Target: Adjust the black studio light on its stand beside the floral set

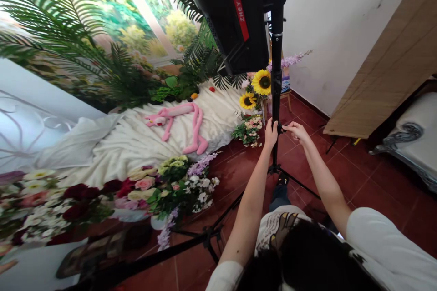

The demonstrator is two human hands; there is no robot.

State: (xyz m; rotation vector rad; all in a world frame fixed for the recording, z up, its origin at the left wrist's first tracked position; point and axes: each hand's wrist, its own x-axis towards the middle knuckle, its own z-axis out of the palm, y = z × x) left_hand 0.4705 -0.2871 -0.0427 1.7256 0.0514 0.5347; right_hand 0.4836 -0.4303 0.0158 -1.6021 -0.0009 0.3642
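A black light stand [276, 59] rises in front of me, bearing a black studio light [228, 18] with a red stripe and white lettering. My left hand [271, 133] is wrapped round the stand's pole at about mid-height. On the other side of the pole, my right hand [296, 132] pinches a small black knob [282, 128] that sticks out from the stand. The tripod legs [297, 181] spread over the red tiles below.
A pink plush toy [196, 129] lies on a white fur cover [119, 141] at left. Artificial flowers [150, 186], palm leaves [71, 22] and sunflowers [262, 82] surround it. Another black stand [206, 236] crosses the lower left. A wooden panel [378, 72] and white sofa [416, 136] are at right.
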